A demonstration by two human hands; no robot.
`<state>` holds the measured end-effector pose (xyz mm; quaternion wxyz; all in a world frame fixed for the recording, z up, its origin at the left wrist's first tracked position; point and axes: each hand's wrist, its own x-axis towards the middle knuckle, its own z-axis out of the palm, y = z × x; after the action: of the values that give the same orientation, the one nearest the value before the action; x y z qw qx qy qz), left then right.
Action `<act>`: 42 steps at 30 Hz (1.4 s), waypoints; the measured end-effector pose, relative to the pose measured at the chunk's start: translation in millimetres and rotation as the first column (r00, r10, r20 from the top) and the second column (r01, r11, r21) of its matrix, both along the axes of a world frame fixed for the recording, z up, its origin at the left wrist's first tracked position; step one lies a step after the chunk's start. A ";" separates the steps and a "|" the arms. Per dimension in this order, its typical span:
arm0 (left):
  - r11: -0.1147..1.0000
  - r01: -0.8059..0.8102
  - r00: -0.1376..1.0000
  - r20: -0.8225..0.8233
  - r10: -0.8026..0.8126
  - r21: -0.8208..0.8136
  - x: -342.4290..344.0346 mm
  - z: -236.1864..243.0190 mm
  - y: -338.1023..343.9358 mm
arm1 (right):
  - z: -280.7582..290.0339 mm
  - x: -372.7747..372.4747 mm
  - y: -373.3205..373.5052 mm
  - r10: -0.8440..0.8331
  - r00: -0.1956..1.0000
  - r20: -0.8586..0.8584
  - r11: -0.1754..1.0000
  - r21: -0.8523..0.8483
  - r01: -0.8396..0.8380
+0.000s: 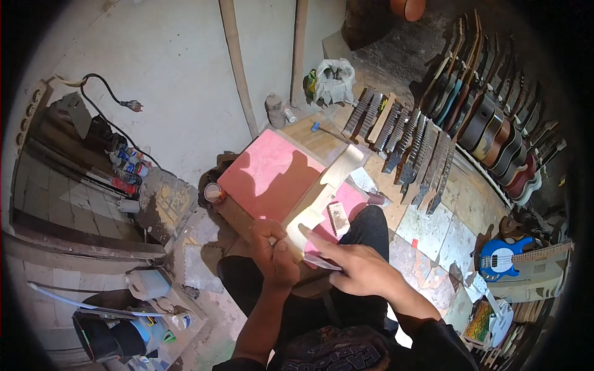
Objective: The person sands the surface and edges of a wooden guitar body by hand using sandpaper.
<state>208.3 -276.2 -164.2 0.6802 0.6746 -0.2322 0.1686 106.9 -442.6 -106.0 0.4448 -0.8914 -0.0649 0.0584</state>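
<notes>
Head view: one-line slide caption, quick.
Left hand and right hand at a pale wooden piece, guitars lined up beyond.

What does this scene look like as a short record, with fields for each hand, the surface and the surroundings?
Left hand: fingers curled at the near end of a pale wooden piece; exact grip unclear
Right hand: index finger extended toward the wood; exact grip unclear
Surface: pink board, partly covered by the wood in this view
Right of wood: small pale block with a toothed edge
Left of board: small round container
Upper right: row of guitars
Far right: blue guitar
</notes>
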 end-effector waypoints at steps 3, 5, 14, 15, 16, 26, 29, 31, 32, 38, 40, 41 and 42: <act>0.999 0.019 1.000 0.024 -0.020 0.044 -2.3 1.4 -1.0 | -9.3 17.8 4.3 -0.053 0.987 -0.149 0.959 -0.284 0.008; 0.998 0.005 1.000 0.030 -0.007 0.059 -3.5 2.7 1.3 | -17.7 18.9 4.2 0.013 0.989 -0.148 0.972 -0.229 -0.047; 0.999 0.039 0.999 -0.037 -0.039 -0.013 -6.1 -5.4 6.6 | -26.1 16.8 2.9 0.043 0.988 -0.149 0.989 -0.132 -0.063; 0.998 0.066 0.996 -0.061 -0.067 -0.016 -8.0 -4.7 6.3 | -24.4 15.6 4.2 0.030 0.989 -0.141 0.993 -0.112 -0.047; 0.996 0.093 0.992 -0.085 -0.094 -0.019 -9.1 -4.1 5.8 | -23.5 13.4 6.1 0.017 0.991 -0.134 0.995 -0.092 -0.030; 0.996 0.089 0.996 -0.014 -0.089 -0.004 -6.4 -5.2 4.1 | -17.2 14.9 9.5 -0.078 0.974 -0.211 0.987 -0.154 0.046; 0.996 0.088 0.995 -0.038 -0.089 -0.028 -4.2 -7.3 3.7 | -15.3 11.1 2.1 0.161 0.952 -0.259 0.955 0.283 -0.085; 0.996 0.088 0.995 -0.047 -0.089 -0.026 -3.4 -4.5 8.2 | -13.2 7.7 -8.5 0.231 0.969 -0.091 0.861 0.482 -0.160; 0.997 0.076 0.995 -0.054 -0.078 -0.030 -3.1 -2.5 8.3 | -17.4 4.2 -17.6 0.246 0.967 -0.065 0.816 0.552 -0.171; 0.998 0.024 1.000 -0.002 -0.024 -0.063 2.1 -3.6 4.7 | -12.2 -4.9 -2.1 -0.218 0.973 0.074 0.875 0.457 0.161; 0.999 0.025 0.999 0.038 -0.024 -0.025 2.1 -2.2 2.7 | -28.1 -0.1 19.3 -0.168 0.952 0.255 0.936 0.346 0.073; 1.000 0.011 0.996 0.084 -0.010 -0.017 3.4 -2.3 1.4 | -31.8 4.9 30.9 -0.192 0.963 0.190 0.952 0.276 0.136; 1.000 -0.006 0.992 0.123 0.007 -0.009 2.6 -4.3 -1.0 | -35.4 17.2 31.1 -0.170 0.962 0.215 0.963 0.244 0.116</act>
<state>210.9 -277.2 -168.5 0.6669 0.6608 -0.2707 0.2130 124.1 -411.5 -141.4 0.5370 -0.8370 -0.0582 -0.0875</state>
